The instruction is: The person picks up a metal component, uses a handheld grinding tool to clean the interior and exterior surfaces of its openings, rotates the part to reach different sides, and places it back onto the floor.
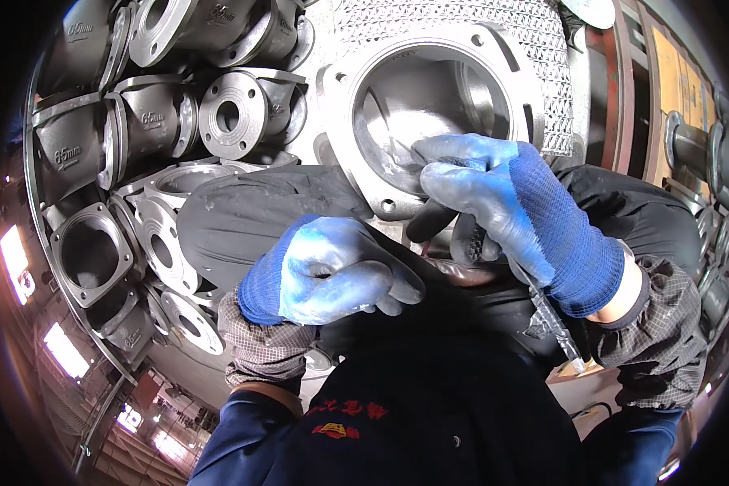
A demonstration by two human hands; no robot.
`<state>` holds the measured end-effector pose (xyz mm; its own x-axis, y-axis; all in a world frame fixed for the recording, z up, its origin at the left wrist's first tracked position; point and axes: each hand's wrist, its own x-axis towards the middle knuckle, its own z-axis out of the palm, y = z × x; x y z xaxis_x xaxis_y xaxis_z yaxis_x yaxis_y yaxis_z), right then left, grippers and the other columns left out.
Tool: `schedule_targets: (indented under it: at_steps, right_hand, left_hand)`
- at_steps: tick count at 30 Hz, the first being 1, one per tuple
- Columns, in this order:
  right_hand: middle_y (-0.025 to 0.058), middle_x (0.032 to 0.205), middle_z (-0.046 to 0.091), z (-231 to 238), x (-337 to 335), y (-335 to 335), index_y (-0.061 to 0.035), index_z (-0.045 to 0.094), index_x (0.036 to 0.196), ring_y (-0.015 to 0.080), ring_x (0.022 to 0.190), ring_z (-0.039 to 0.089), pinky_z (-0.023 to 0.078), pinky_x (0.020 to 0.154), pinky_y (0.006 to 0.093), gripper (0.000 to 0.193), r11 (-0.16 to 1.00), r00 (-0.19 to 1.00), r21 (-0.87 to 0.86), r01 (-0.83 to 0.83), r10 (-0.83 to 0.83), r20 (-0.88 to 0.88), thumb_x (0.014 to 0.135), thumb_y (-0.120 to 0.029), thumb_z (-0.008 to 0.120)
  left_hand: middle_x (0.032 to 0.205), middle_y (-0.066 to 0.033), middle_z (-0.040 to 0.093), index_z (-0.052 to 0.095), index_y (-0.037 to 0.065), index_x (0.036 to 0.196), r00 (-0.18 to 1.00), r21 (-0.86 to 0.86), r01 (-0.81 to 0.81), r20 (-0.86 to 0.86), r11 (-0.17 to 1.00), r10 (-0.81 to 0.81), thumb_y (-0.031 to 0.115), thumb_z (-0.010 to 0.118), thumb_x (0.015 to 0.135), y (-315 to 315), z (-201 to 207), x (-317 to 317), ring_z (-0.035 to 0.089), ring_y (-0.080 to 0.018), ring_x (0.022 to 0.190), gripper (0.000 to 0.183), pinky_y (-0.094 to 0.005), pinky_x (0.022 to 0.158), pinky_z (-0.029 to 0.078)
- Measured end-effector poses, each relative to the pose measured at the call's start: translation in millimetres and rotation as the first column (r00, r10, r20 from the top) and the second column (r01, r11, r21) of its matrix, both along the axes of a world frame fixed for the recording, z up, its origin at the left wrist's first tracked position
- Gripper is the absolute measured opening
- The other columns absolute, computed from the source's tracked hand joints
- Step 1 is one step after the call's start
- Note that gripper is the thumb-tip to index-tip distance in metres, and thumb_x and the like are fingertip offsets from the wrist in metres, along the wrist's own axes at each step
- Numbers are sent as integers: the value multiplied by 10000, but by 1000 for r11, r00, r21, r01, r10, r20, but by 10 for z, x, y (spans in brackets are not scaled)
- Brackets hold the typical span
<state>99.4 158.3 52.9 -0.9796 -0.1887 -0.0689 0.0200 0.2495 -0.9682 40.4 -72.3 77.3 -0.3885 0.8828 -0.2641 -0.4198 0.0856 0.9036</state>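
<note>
- Seemingly for close reach, the flanged casting [413, 105] sits by the knees [251, 198].
- Left hand [332, 271], right hand [486, 190]: fingers half-curled; whether either grips anything, I cannot tell.

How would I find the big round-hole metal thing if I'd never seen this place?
Look for the silvery mesh at the top, right of the middle. Against it is a grey casting with a squarish flange around a wide round opening, partly hidden by the right hand in its blue glove. Unlike the castings stacked at left, it looks biggest and stands apart.
</note>
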Motion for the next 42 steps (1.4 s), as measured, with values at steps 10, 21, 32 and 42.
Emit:
schedule_targets:
  at_steps: [10,21,32,42]
  right_hand:
    - [141,848,686,721,-246,504,50,534,1227,108,558,601,422,442,187,393,949,784,-265,172,31,620,882,-138,518]
    - [258,1214,529,120,-107,1103,-15,461,1288,198,741,656,523,616,271,544,960,818,276,37,130,-560,768,80,590]
    - [203,1149,578,48,108,1154,-16,484,1289,160,768,619,485,561,195,403,982,981,-131,136,-151,-121,936,-209,466]
    - [121,1035,629,91,8,1086,71,529,1201,61,690,547,416,554,161,438,850,854,-148,506,-470,223,952,-281,454]
  left_hand:
    - [805,-149,641,614,-42,1011,348,-129,-81,-933,988,-93,470,555,818,233,207,-485,616,-291,692,550,-408,718,465]
    - [1041,-158,602,573,34,1125,-190,-844,138,-536,518,-822,469,668,678,745,29,-605,602,-332,948,631,-468,1006,372]
    - [847,-159,659,619,-21,1042,243,-405,15,-885,914,-397,216,683,707,698,92,-169,641,-317,708,415,-388,671,518]
    - [815,-121,664,634,-38,977,201,-235,-254,-962,938,-186,85,574,830,562,201,-494,625,-217,662,201,-300,648,513]
